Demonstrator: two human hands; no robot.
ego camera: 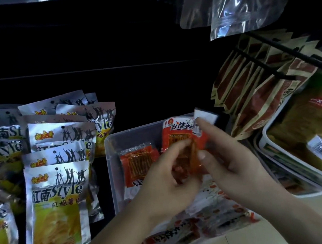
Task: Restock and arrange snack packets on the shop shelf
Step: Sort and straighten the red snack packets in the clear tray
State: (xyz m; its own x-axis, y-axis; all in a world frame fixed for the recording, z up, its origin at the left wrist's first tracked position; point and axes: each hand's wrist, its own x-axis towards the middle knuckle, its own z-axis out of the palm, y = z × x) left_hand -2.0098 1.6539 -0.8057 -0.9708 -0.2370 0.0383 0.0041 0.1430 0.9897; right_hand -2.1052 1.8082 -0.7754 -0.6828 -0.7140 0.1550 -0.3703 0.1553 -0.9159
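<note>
Over a clear plastic bin [113, 165] both hands hold small red-orange snack packets. My left hand [168, 182] curls its fingers round a packet [187, 156] at its lower part. My right hand [233, 162] pinches the upright red packet [179, 134] with thumb and fingers; a small white tag [205, 117] shows above its fingertips. Another red packet [138, 163] lies flat in the bin to the left. A large printed bag [205, 221] lies under my wrists.
Silver-and-yellow chip bags [55, 200] stand in rows on the left. Brown-red packets [256, 97] hang from black hooks at the right, with clear bags [243, 5] above. A white tray of green packets [315, 136] sits at the far right. The shelf back is dark.
</note>
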